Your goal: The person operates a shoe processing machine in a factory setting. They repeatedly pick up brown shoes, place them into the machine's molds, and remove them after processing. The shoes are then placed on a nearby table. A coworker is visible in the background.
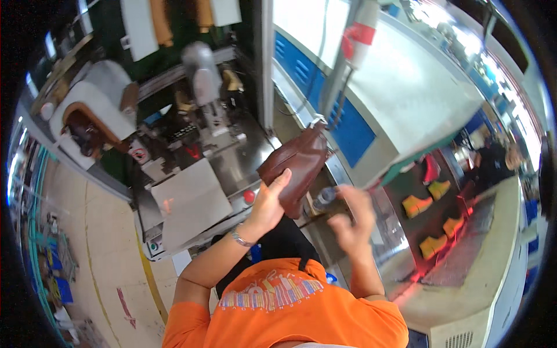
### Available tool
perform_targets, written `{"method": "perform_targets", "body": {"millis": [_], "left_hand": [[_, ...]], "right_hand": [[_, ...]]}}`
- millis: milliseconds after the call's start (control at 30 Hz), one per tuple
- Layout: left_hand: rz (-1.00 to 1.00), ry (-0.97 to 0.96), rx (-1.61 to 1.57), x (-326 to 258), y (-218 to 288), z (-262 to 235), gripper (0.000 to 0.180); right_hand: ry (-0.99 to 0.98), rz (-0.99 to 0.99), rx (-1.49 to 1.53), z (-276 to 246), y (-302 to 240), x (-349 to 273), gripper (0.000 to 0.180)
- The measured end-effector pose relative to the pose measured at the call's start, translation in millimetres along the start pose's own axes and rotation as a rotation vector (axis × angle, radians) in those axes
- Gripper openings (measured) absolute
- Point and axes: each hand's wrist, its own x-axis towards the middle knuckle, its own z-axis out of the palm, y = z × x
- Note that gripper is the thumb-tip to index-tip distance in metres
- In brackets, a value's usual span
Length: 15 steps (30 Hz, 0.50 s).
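Observation:
My left hand is closed on a dark brown leather boot upper, thumb on top, and holds it up in front of me. The upper is folded and tapers toward its top, close to a metal post. My right hand is raised to the right of the upper, apart from it, with thumb and fingers spread. It is slightly smeared by motion, and I see nothing in it. Beside its fingertips shows a small grey, clear object, too blurred to name.
On the left stands a machine with a metal head, a grey board and a red button. A white cabinet with blue vented panels rises ahead. To the right, a conveyor carries several yellow and orange boot-shaped pieces and a red one.

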Motion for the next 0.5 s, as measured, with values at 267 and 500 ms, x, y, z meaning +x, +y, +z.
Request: {"method": "perform_targets", "body": {"millis": [267,500], "left_hand": [[-0.348,-0.174,0.115,-14,109,-36,0.045],[-0.406,-0.248,0.619,-27,152,-30,0.031]], "right_hand": [[-0.570,0.350,1.006,103,60,107,0.049],[-1.285,0.285,1.456,151,6,130,0.046]]}}
